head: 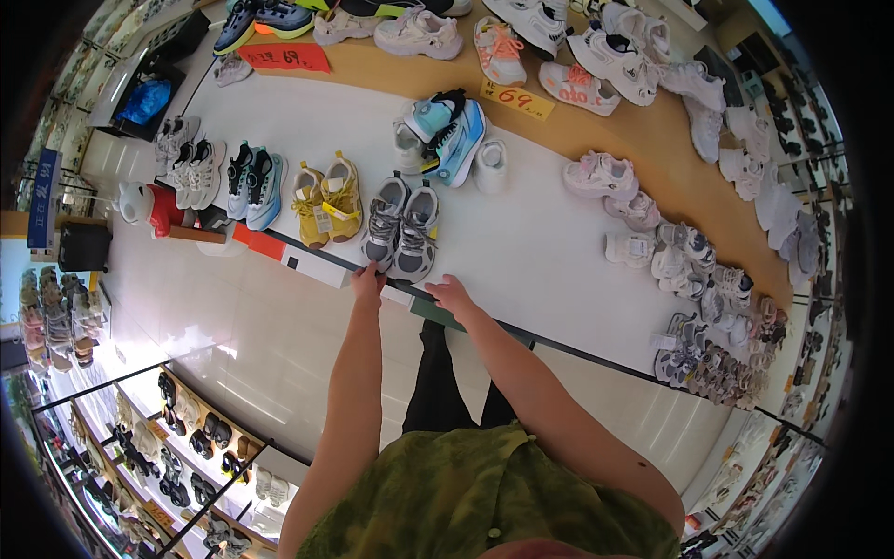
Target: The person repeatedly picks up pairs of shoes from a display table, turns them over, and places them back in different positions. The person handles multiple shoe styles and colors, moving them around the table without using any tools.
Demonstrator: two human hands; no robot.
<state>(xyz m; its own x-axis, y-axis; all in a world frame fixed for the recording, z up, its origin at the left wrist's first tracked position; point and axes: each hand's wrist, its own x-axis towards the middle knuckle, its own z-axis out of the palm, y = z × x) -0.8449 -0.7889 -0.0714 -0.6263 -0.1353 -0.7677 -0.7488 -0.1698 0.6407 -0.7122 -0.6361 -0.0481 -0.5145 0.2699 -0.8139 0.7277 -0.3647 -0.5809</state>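
A pair of grey sneakers stands at the front edge of the white display table (538, 272), toes towards me. My left hand (368, 285) is at the toe of the left grey sneaker (384, 227); whether its fingers grip the shoe or only touch it and the table edge, I cannot tell. My right hand (450, 293) is just in front of the right grey sneaker (418, 237), fingers apart, over the table edge, holding nothing. Yellow sneakers (342, 202) with a hanging tag stand to the left, and blue-and-white sneakers (258, 185) stand beyond them.
Behind the grey pair lie blue sneakers (464, 143) and a white shoe (491, 166). A raised wooden shelf (552, 129) full of shoes curves around the back and right. A white figure in red (157, 208) stands off the table's left end. Shoe racks (202, 454) stand lower left.
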